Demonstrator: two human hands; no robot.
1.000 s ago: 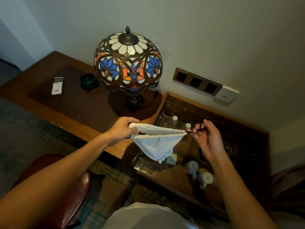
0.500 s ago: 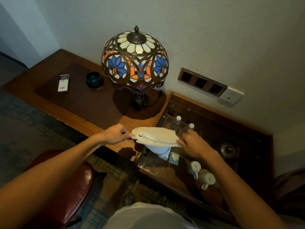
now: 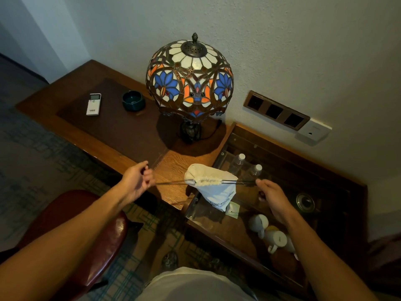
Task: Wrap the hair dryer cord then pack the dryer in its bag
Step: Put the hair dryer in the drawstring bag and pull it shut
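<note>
Remote [image 3: 93, 104] and dark ashtray [image 3: 133, 100] sit far left on tabletop [image 3: 121, 135]. Left hand [image 3: 136, 183] grip pinched on dark drawstring [image 3: 171, 182], pulled taut. White bag [image 3: 213, 187] in mid-air between hands, mouth gathered tight, above tabletop edge in front of stained-glass lamp [image 3: 189, 80]. Right hand [image 3: 271, 197] grip pinched on the other drawstring end. Mugs [image 3: 272, 234] lower right. Dryer itself not visible.
</note>
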